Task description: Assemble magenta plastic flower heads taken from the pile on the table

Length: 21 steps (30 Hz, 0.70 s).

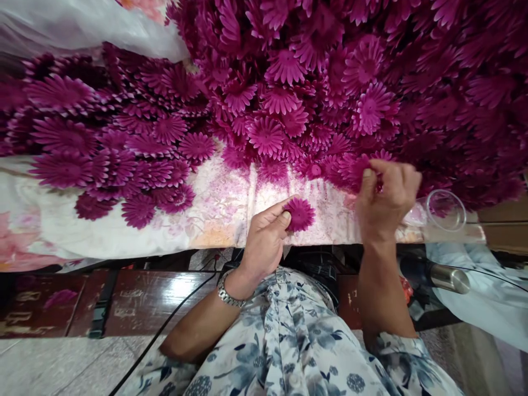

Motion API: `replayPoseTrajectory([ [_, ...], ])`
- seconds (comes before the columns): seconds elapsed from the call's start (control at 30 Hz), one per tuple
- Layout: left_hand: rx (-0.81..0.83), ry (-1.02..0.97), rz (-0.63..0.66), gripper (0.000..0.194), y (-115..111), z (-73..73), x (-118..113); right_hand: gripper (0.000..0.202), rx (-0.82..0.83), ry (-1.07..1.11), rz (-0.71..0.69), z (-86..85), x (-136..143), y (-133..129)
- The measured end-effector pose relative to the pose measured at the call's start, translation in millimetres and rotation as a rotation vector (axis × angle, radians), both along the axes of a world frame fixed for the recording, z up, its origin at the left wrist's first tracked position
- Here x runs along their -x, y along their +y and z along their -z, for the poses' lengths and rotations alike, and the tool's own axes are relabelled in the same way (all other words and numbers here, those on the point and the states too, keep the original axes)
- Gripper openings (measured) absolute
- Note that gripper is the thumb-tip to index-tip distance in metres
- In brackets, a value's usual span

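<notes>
My left hand (266,234), with a metal watch on its wrist, pinches a magenta artificial flower head (301,214) by its edge between thumb and fingers. The flower is held over the near edge of the cloth-covered table. At the front of the big heap of flower heads (284,104), my right hand (388,192) is closed in a pinch. A magenta flower head (355,169) shows at its thumb and fingertip, and the fingers partly hide where they meet it.
Stacked rows of similar flower heads (136,143) lie on the left of the flowered tablecloth (223,220). A clear round container (445,210) stands at the right near the edge. Clear plastic sheeting (91,30) covers the back left. Below lie a wooden bench (157,300) and a metal-capped bottle (449,279).
</notes>
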<state>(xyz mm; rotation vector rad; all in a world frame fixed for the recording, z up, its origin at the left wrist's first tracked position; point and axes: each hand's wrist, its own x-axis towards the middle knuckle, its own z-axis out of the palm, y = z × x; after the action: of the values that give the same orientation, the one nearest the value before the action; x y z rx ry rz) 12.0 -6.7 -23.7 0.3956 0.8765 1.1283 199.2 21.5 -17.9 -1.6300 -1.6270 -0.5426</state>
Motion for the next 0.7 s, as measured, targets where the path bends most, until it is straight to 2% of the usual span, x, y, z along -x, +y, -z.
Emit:
replayPoseTrajectory([
  [0.07,0.014,-0.008,-0.005,0.026,1.7,-1.6,1.1,0.027,0.009,-0.013,0.031,-3.9,-6.5,1.0],
  [0.1,0.017,-0.01,-0.009,0.024,2.5,-2.3,1.3,0.03,0.037,0.006,-0.021,-5.4,-3.6,-1.3],
  [0.23,0.022,-0.021,0.037,0.025,3.6,-3.5,0.3,0.012,0.28,0.139,-0.498,-4.1,32.7,-18.7],
  [0.3,0.033,-0.019,0.08,0.029,2.3,-2.5,-0.8,0.005,0.379,0.186,-0.621,-0.7,49.5,-24.3],
  [0.33,0.027,-0.012,0.087,0.031,1.3,-1.6,-1.5,0.007,0.398,0.2,-0.629,0.9,54.9,-25.7],
  [0.43,-0.032,0.02,0.063,0.031,-1.5,2.2,-3.2,0.013,0.408,0.209,-0.599,3.0,60.6,-26.7],
  [0.53,-0.068,0.025,0.046,0.028,-2.6,5.0,-3.1,0.017,0.363,0.198,-0.527,2.3,53.3,-23.6],
  [0.6,-0.075,0.022,0.019,0.026,-1.9,4.9,-1.3,0.017,0.243,0.154,-0.379,0.7,40.1,-18.2],
  [0.7,-0.037,0.004,-0.012,0.025,0.4,1.6,2.3,0.013,0.075,0.021,-0.083,-4.7,13.5,-8.2],
])
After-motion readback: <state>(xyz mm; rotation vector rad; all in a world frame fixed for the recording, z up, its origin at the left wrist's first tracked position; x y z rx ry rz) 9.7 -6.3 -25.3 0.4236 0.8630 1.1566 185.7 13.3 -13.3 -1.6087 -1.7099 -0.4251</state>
